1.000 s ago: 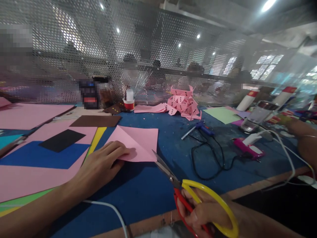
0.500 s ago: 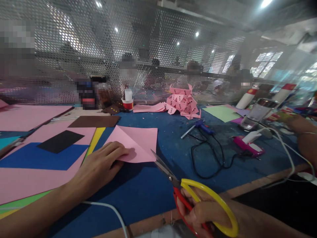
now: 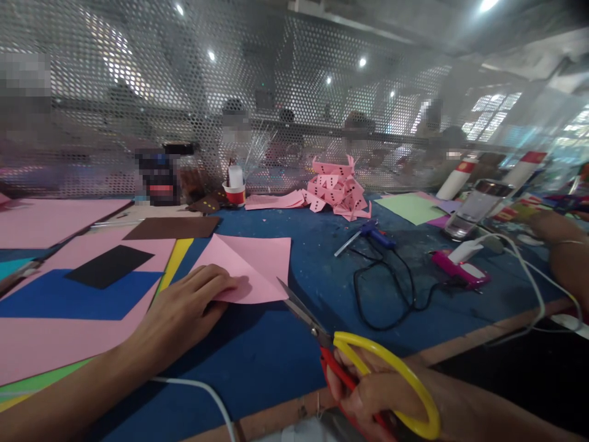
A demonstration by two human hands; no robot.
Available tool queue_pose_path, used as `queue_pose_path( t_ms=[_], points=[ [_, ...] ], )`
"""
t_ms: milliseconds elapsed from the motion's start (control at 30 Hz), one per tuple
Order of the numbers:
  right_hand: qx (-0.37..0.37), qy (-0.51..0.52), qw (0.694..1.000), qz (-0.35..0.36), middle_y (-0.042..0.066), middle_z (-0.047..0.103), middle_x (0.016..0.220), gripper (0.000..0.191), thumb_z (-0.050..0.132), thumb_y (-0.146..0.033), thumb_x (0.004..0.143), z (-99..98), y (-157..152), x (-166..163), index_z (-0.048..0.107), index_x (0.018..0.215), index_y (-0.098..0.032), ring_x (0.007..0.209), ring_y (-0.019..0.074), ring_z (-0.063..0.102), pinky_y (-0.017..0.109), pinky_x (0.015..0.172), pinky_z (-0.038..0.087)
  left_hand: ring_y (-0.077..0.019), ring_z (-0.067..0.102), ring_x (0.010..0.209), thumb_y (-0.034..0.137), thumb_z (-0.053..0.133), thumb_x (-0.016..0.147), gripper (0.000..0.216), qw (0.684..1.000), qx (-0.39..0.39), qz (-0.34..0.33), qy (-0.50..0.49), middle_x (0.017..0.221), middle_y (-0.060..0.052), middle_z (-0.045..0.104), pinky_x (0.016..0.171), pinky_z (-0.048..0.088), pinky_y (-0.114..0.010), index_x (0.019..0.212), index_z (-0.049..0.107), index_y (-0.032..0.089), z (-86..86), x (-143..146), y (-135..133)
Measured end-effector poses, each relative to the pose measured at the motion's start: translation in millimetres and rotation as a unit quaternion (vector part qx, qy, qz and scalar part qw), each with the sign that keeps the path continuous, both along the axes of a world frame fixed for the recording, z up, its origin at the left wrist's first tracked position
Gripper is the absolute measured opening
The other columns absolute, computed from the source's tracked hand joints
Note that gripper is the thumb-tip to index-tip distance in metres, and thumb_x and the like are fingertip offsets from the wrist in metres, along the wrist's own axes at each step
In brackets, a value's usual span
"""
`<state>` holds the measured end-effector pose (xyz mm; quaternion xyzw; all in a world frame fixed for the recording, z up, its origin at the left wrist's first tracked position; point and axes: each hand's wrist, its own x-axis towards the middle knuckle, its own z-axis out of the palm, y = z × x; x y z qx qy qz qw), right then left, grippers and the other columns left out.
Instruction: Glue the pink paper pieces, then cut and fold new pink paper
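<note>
My left hand [image 3: 197, 294] grips the lower left edge of a square of pink paper [image 3: 257, 264], thumb beneath and fingers on top. A diagonal crease runs across the sheet, and its near edge is lifted off the table. In my right hand [image 3: 363, 387] is a pair of scissors [image 3: 317, 331] with one red and one yellow handle. The blade tips overlap the paper's lower right corner; the blades look nearly closed. I cannot tell whether they have cut into the sheet.
Left lie pink sheets with blue paper [image 3: 87, 294] and black paper [image 3: 109, 266]. Behind stands a heap of folded pink pieces [image 3: 335, 190]. Right are a blue glue gun [image 3: 377, 234], its black cord, a magenta power strip [image 3: 460, 269], a glass [image 3: 476, 209] and another person's arm [image 3: 568, 245].
The scissor tips have shifted slightly left over the paper's corner. My left hand keeps its hold on the sheet. The whole view has moved a little.
</note>
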<state>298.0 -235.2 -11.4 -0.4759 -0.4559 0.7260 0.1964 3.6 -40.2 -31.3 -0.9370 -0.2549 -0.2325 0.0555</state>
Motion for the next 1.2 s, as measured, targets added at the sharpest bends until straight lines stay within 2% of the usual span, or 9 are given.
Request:
queue_pose_path(
  t_ms=[167,333,567,733,933,1067,1200],
  points=[
    [0.017,-0.005,1.000,-0.008,-0.005,0.052,0.080,0.022,0.071,-0.019,0.072,-11.6,3.0,5.5,0.058,0.088,-0.015,0.064,0.0047,0.048,0.013,0.051,0.038,-0.0242,0.063,0.101,0.014,0.046,0.087,0.032,1.000,-0.006,-0.003,0.009,0.110,-0.004,0.066,0.079,0.050,-0.032,0.113,0.061,0.025,0.1,-0.3,0.9],
    [0.015,0.001,1.000,-0.016,-0.003,0.056,0.083,0.018,0.066,-0.021,0.078,-18.8,-0.7,7.1,0.060,0.094,-0.014,0.069,0.0067,0.053,0.016,0.058,0.044,-0.0243,0.063,0.100,0.014,0.046,0.087,0.031,1.000,-0.002,-0.003,0.004,0.110,-0.004,0.066,0.079,0.049,-0.033,0.112,0.061,0.025,-0.7,-0.4,0.6],
    [-0.007,0.000,1.000,-0.030,-0.010,0.052,0.067,0.011,0.056,-0.024,0.085,-6.9,-5.0,3.8,0.062,0.094,-0.020,0.051,0.0014,0.047,0.015,0.048,0.032,-0.0243,0.064,0.099,0.015,0.045,0.086,0.032,1.000,-0.006,-0.002,0.000,0.109,-0.005,0.068,0.079,0.050,-0.033,0.111,0.062,0.025,0.9,-0.4,-0.1],
    [-0.026,0.018,0.998,-0.046,-0.010,0.052,0.063,0.020,0.066,-0.017,0.074,0.5,-2.9,-3.2,0.058,0.092,-0.015,0.047,0.0024,0.049,0.013,0.045,0.036,-0.0244,0.065,0.100,0.016,0.045,0.087,0.029,1.000,-0.003,-0.001,0.000,0.109,-0.005,0.068,0.081,0.051,-0.034,0.109,0.062,0.025,0.6,-0.8,-0.3],
    [-0.023,0.007,0.998,-0.056,-0.009,0.050,0.050,0.017,0.058,-0.017,0.075,7.9,-3.2,-11.2,0.055,0.092,-0.016,0.040,0.0055,0.045,0.013,0.040,0.033,-0.0248,0.066,0.097,0.015,0.046,0.085,0.028,1.000,-0.007,0.001,-0.006,0.107,-0.005,0.069,0.079,0.052,-0.034,0.106,0.063,0.024,2.3,0.0,-0.9],
    [0.006,0.010,0.998,-0.057,-0.008,0.052,0.051,0.013,0.056,-0.021,0.080,6.9,-5.7,-12.2,0.056,0.091,-0.016,0.042,0.0055,0.044,0.014,0.043,0.033,-0.0251,0.065,0.097,0.014,0.046,0.084,0.030,1.000,-0.003,-0.004,-0.002,0.109,-0.006,0.068,0.081,0.052,-0.034,0.106,0.063,0.023,2.3,-0.4,-0.6],
    [0.016,0.012,0.998,-0.052,-0.008,0.049,0.055,0.016,0.062,-0.029,0.082,4.0,-8.3,-12.1,0.057,0.090,-0.016,0.044,0.0048,0.043,0.016,0.045,0.032,-0.0247,0.065,0.099,0.015,0.046,0.086,0.029,1.000,0.006,-0.004,0.002,0.110,-0.006,0.068,0.083,0.052,-0.034,0.108,0.063,0.023,1.1,-0.7,-0.5]
  ],
)
